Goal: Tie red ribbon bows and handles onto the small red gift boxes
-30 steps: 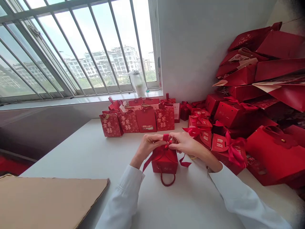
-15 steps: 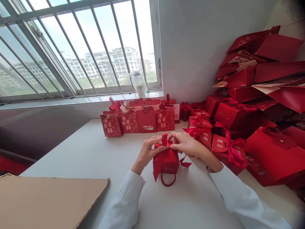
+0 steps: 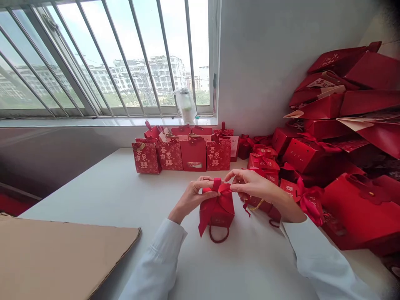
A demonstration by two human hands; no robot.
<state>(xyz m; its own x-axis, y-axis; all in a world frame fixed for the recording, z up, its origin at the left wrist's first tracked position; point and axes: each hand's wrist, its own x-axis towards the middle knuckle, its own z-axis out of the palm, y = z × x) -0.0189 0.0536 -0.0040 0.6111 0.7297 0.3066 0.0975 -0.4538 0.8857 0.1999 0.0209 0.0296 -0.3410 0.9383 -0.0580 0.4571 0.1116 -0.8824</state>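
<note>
A small red gift box (image 3: 222, 214) sits on the white table in front of me, with a dark red cord handle (image 3: 218, 240) lying at its near side. Red ribbon (image 3: 207, 213) crosses its top, one tail hanging down the left side. At the box's upper left, my left hand (image 3: 197, 192) pinches a loop of the ribbon between thumb and fingers. My right hand (image 3: 248, 183) is at the upper right, thumb and forefinger closed on the ribbon near the knot. A ribbon end hangs below my right hand.
Several red printed bags (image 3: 193, 155) stand in rows near the window wall. Red boxes and bags (image 3: 315, 155) are piled high on the right. A cardboard sheet (image 3: 68, 254) lies at the near left. A plastic-wrapped item (image 3: 186, 107) stands on the sill.
My right hand has moved right and slightly up, away from the knot, drawing ribbon with it. My left hand keeps its pinch. The camera view has shifted a little.
</note>
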